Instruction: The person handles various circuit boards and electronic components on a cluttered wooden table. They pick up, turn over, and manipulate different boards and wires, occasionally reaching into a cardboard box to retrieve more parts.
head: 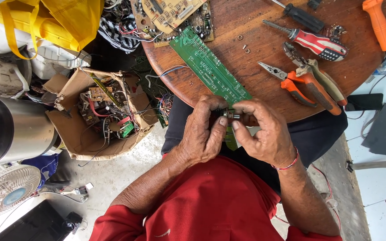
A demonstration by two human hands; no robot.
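While both hands meet at the near edge of the round brown wooden desk (246, 27), they pinch a small silvery metal part (227, 115) between them, just off the end of a long narrow green circuit board (208, 67). That part is tiny, shiny and mostly hidden by the fingertips, so its exact shape cannot be told. The left hand (204, 131) curls over it, thumb and forefinger closed on its left side; the right hand (264, 131), with a thin red band at the wrist, closes thumb and forefinger on its right side. Both sets of fingers are grasping, not slack.

The green board is a slim rectangle with pale printed tracks and rows of solder points. Its long axis runs diagonally, from the far left of the desk down to the near edge, where its near end reaches the hands and slips under the fingers.

To the right on the desk lie orange-handled pliers (311, 82), a red-and-white-handled screwdriver (311, 40), a black-handled screwdriver (298, 14) and an orange tool handle (377, 22). Beige circuit boards (170, 13) sit at the far edge. On the floor to the left stands an open cardboard box (99, 116) full of wires and parts, beside a white fan (5, 189).
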